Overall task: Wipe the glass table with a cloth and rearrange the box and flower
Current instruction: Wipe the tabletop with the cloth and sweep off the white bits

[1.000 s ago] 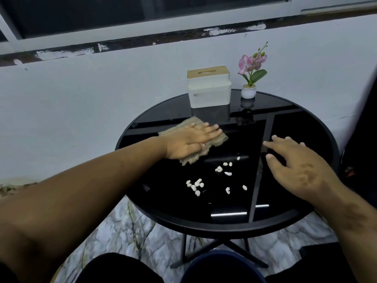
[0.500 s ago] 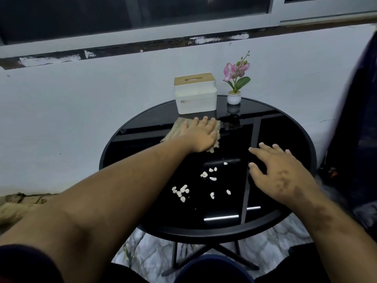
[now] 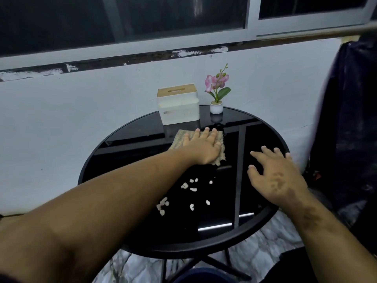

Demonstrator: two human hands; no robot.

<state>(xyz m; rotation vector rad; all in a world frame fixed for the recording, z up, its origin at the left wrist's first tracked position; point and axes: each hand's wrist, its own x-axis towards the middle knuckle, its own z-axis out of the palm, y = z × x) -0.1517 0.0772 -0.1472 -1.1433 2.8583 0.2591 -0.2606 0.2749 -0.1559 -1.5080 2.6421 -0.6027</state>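
Observation:
A round black glass table (image 3: pixel 126 160) stands against a white wall. My left hand (image 3: pixel 202 148) lies flat with straight fingers on a beige cloth (image 3: pixel 179 139), pressing it to the glass just in front of the box. The white box (image 3: pixel 179 109) with a wooden lid sits at the table's far edge. A small pink flower in a white pot (image 3: pixel 216 108) stands right of the box. My right hand (image 3: pixel 275 176) hovers over the right side of the table, fingers spread and holding nothing. Several white crumbs (image 3: pixel 189 193) lie scattered in the middle of the glass.
The white wall (image 3: pixel 81 119) runs behind the table under a dark window. A dark hanging cloth or bag (image 3: pixel 350 119) fills the right edge. Marble-patterned floor (image 3: pixel 265 242) shows below the table, along with its black crossed legs.
My left hand has slid the cloth away from me toward the box and slightly right. My right hand has kept its place over the right side. The camera view has shifted.

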